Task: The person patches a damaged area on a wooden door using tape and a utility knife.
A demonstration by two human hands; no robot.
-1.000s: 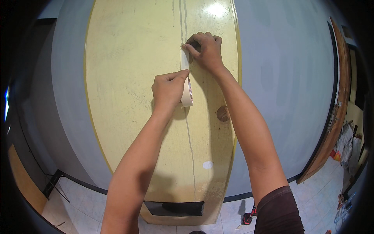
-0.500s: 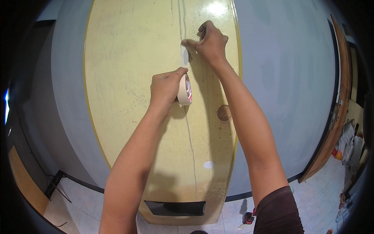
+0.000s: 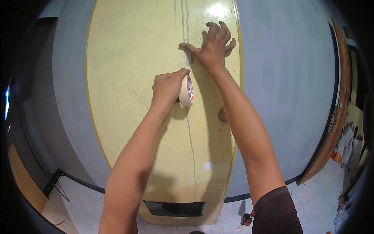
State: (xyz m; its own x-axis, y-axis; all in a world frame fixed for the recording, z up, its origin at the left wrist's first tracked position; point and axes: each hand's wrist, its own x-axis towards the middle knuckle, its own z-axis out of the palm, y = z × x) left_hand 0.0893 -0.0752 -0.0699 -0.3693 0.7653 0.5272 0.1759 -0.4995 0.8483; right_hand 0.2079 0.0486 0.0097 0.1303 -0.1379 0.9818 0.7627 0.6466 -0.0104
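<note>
A roll of masking tape point(image 3: 185, 95) is pinched in my left hand point(image 3: 166, 87), its thumb at the top edge of the roll. A short pale strip of tape point(image 3: 187, 59) runs up from the roll along the pale yellow door-like panel point(image 3: 128, 70). My right hand point(image 3: 213, 47) rests above and to the right, fingers spread, with the thumb pressed at the strip's upper end. Thin grey lines point(image 3: 191, 140) run down the panel above and below the tape. My right forearm partly covers a round brown spot point(image 3: 223, 115) on the panel.
Behind the panel stands a blue-grey wall point(image 3: 284, 78). A black slot-like piece point(image 3: 174, 208) sits low on the panel. On the tiled floor lies a red and black power tool point(image 3: 246, 219). A wooden door point(image 3: 335, 105) and several bags point(image 3: 346, 144) are at the right.
My right hand's fingers have spread from a curled shape, while its thumb stays near the strip's top. My left hand and the tape roll hardly move.
</note>
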